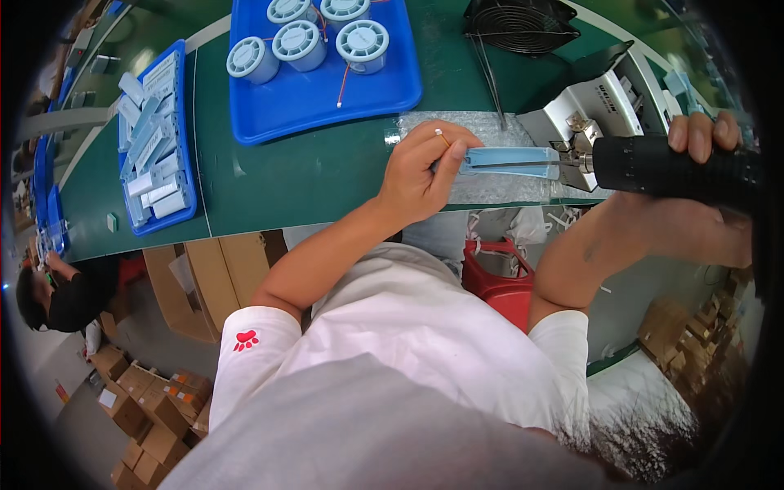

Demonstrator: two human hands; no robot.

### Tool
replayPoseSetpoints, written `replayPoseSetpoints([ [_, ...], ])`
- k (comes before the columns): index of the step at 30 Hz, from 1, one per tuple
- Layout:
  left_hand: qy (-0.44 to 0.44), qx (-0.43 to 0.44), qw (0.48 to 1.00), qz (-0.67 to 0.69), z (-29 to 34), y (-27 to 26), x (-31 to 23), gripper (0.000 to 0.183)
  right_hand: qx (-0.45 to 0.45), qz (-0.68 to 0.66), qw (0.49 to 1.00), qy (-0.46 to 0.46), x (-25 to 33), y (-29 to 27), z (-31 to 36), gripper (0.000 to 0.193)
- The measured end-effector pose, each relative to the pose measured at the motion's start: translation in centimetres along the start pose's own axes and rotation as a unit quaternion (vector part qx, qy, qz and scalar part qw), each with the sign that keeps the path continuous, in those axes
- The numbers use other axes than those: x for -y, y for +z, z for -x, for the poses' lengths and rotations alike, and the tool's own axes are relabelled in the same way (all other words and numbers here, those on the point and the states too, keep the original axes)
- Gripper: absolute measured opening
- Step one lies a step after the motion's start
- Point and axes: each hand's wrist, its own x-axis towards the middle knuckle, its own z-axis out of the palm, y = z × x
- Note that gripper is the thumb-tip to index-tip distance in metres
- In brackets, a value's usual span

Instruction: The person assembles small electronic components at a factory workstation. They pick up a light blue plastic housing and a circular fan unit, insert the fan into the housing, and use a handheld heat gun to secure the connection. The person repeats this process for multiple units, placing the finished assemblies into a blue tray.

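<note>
My left hand (pixel 425 170) is closed, pinching the end of a long, light-blue plastic housing (pixel 516 162) above the bubble wrap. A thin wire with a small white connector (pixel 438 132) pokes up from between its fingers. On the right, my right hand (pixel 701 139) wraps round a thick black electric screwdriver (pixel 653 163), lying nearly level. Its front end points left at the housing, beside a metal bracket (pixel 578 151). Whether the tip touches the housing I cannot tell. The right palm is partly hidden behind the tool.
A blue tray (pixel 392 90) holds several light-blue round fan units with wires. Another blue tray (pixel 192 139) carries plastic housings. Back right stand a silver box machine (pixel 608 102) and a black fan (pixel 523 28). Bubble wrap (pixel 482 189) covers the table edge. Someone sits far left.
</note>
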Motion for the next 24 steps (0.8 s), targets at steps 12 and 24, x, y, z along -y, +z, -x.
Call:
replayPoseSetpoints([
  [12,0.019,0.021,0.999,-0.022,0.0,-0.3,0.5,0.025,0.021,-0.033,0.999,-0.006,-0.1,-0.4,0.5,0.069],
  [24,0.013,-0.015,1.000,-0.008,0.1,0.1,0.3,0.018,0.049,-0.126,0.991,0.017,0.8,-0.2,2.1,0.075],
])
